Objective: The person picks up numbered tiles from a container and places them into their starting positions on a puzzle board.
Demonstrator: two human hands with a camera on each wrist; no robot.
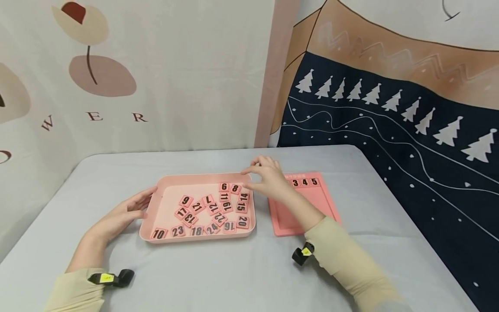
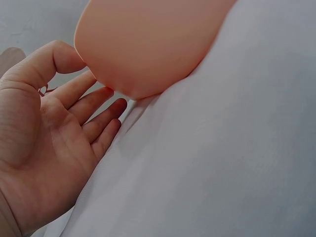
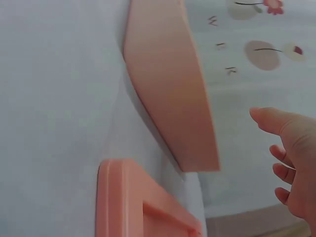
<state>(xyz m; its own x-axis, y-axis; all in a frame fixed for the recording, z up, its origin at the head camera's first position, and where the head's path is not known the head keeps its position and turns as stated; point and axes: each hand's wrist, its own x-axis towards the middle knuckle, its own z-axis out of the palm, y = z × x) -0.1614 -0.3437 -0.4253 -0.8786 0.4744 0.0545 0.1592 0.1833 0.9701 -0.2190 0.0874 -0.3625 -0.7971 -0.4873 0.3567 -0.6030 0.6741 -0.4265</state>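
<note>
Left hand (image 1: 121, 219), fingers loose, touches pale pink plastic tray (image 1: 166, 196), centre-left of frame, probably steadying it. Right hand (image 1: 270, 177) empty, thumb apart, near tray's upper-right corner. Pink square numbered tiles (image 1: 198, 206) inside, face-up, presumably for legibility.

The left hand (image 1: 118, 216) is turned palm inward, fingers (image 2: 94, 104) pretty loosely extended, thumb (image 2: 42, 65) bent and sitting apart from them. Left forearm (image 1: 89, 251) angles in from the lower left of the head view. The right hand (image 1: 269, 180) reaches further forward, thumb (image 3: 271, 120) sticking out, other fingers (image 3: 284, 173) kinda softly curled. Right forearm (image 1: 306, 212) slants in from the lower right.
</note>
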